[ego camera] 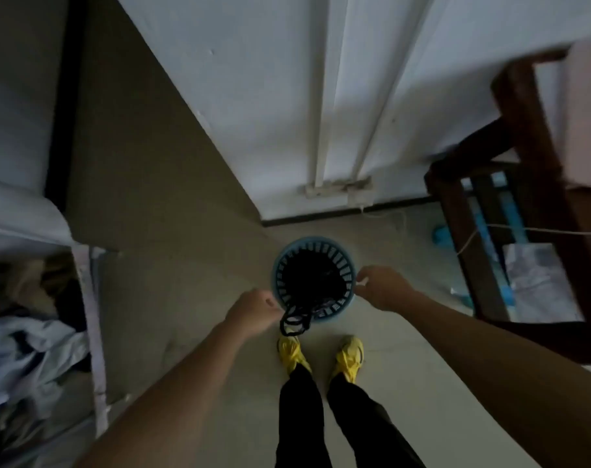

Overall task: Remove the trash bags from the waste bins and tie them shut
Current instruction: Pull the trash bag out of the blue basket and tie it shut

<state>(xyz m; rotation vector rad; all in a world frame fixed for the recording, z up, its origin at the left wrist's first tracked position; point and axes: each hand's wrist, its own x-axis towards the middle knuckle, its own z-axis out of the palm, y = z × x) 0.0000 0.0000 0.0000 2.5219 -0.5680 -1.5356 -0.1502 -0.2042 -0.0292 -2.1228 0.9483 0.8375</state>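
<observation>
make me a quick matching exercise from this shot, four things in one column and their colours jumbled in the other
Things:
1. waste bin
2. trash bag
3. shoes
4. wooden furniture

Colours:
a. yellow
b. dark brown
c. blue
d. black

Pairs: 1-c, 2-d, 3-a, 4-b

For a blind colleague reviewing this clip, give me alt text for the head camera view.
Seen from above, a person's left hand grips the handle loops of a black trash bag in a blue slatted waste bin on the floor; the right hand is at its opposite rim.
</observation>
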